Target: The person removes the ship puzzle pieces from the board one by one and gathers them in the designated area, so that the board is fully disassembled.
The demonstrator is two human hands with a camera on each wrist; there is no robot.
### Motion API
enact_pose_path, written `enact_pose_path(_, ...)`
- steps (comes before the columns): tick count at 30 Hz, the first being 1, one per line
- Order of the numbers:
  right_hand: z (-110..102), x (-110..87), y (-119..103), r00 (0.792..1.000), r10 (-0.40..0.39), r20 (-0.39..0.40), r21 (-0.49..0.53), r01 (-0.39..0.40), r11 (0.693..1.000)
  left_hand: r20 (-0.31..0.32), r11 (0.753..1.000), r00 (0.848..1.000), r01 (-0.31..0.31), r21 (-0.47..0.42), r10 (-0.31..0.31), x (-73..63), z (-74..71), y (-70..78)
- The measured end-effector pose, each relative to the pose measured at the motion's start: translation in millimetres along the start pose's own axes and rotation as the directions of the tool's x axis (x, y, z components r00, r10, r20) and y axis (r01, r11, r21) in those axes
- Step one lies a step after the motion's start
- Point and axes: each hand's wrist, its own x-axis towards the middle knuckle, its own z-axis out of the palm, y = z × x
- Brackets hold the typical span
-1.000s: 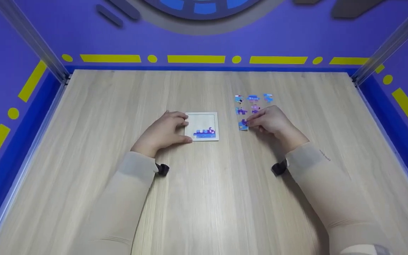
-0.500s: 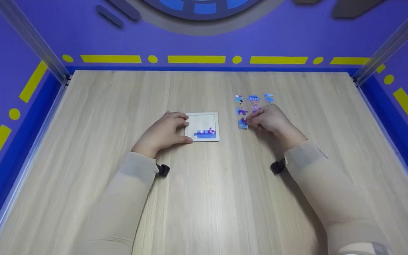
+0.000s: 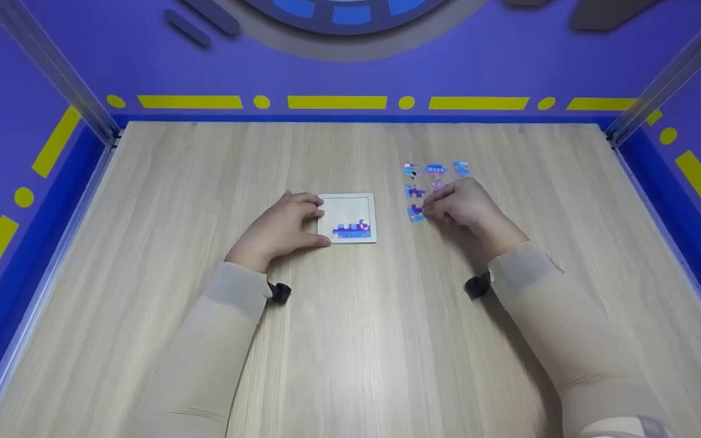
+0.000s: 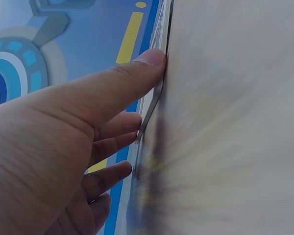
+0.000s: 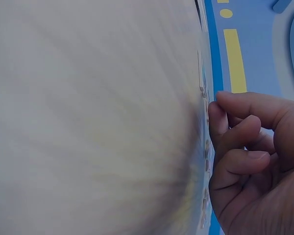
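Observation:
A square, pale puzzle tray (image 3: 345,210) lies mid-table, with joined blue and purple puzzle pieces (image 3: 353,229) in its lower right part. My left hand (image 3: 280,226) holds the tray by its left side, thumb at the near corner and fingers farther up the edge. To the right of the tray, my right hand (image 3: 467,207) pinches the right edge of a blue and purple puzzle piece (image 3: 415,214). In the right wrist view the thumb and index fingertips (image 5: 219,98) come close together low over the table; the piece between them is hidden.
Beyond the right hand lie several loose pieces: a blue and purple one (image 3: 435,169), a corner-like blue one (image 3: 460,167), one with red and white (image 3: 410,169), a purple one (image 3: 415,191). Purple panels (image 3: 350,79) border the wooden table (image 3: 350,340).
The pinched piece has turned a little and shifted slightly away from the person. My right hand moved slightly with it. The left hand and the tray stay where they were.

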Motion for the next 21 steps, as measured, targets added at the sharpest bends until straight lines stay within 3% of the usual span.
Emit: enact_pose_path(21, 18, -4.5, -24, 0.998, -0.063, -0.011, 0.087, 0.064, 0.994, 0.003, 1.0, 1.0, -0.006, -0.003, 0.006, 1.6, 1.0, -1.2)
